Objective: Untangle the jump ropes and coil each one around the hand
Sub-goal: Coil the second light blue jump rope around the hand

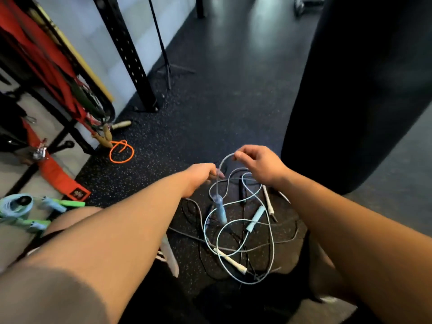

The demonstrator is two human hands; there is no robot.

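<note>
Flooring of dark speckled rubber lay under both hands and stretched away beyond them. A tall black punching bag stood just to the right of the right hand, rising past it out of view. A black perforated rack upright stood well to the far left of the left hand, with red straps hanging farther left again. Below and nearer than both hands, between the person's bare forearms, the jump ropes lay in one tangled heap of pale and dark cords.

The light blue rope rose out of that heap to the hands. The right hand pinched the top of its raised loop between thumb and fingertips. The left hand, just beside it and slightly lower, had its fingers curled about the same cord; the blur hid how firmly. Straight below the left hand's grip, one blue handle hung tilted, its lower end near the floor. A second blue handle lay under the right hand, and a white handle lay nearer the person than either. An orange cord curled on the floor well left of the left hand.
</note>
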